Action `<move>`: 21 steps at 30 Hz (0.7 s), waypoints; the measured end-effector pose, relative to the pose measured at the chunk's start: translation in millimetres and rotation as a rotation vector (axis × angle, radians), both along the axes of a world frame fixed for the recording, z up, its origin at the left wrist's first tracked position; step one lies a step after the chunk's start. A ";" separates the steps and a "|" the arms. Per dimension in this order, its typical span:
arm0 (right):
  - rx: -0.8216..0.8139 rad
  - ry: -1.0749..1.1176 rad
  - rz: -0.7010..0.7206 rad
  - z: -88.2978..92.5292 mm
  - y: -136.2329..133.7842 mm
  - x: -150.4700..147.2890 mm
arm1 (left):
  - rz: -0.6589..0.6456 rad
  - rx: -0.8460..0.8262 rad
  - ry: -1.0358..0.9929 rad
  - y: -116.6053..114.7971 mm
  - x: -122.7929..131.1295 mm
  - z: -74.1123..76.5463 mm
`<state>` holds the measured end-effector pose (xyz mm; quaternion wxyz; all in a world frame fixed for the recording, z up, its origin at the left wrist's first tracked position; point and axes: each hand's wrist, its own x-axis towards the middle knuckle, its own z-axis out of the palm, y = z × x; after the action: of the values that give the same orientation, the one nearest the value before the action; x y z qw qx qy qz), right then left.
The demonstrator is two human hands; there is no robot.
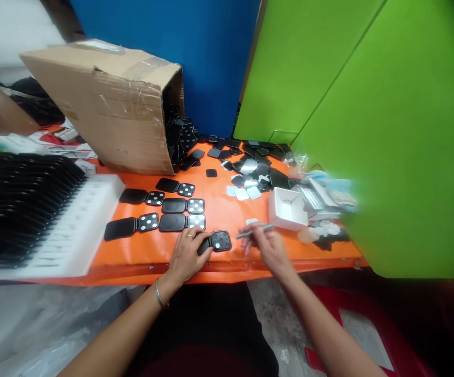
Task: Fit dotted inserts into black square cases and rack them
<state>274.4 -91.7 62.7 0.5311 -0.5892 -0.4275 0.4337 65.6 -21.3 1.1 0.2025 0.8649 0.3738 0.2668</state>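
My left hand point(186, 255) rests at the table's front edge, fingers and thumb closed over the left half of an opened black compact case point(221, 241). One white dot shows on its uncovered right half; the other round spots there look dark. Just to the right, my right hand point(268, 251) pinches a slim grey pen-like tool point(255, 231), its tip pointing left toward the case. More opened black compact cases point(172, 222) lie flat beyond and left of my left hand, with several white dots on their right halves. A small pale piece point(252, 221) lies beyond the tool.
A cardboard box point(132, 115) lies on its side on the orange table point(219, 204), black pieces spilling out. Loose black and silvery plates point(250, 167) lie behind a white open box point(288, 208). White foam point(93, 225) holds rows of black pieces at left. Green panel point(407, 131) stands right.
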 end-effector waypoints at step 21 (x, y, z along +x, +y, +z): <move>0.152 -0.744 0.329 -31.9 8.1 -46.1 | -0.008 -0.031 0.025 -1.6 -2.4 1.0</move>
<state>228.2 -83.5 30.8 0.3058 -0.5888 -0.7095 0.2375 63.3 -22.9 2.1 0.2122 0.8664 0.3768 0.2495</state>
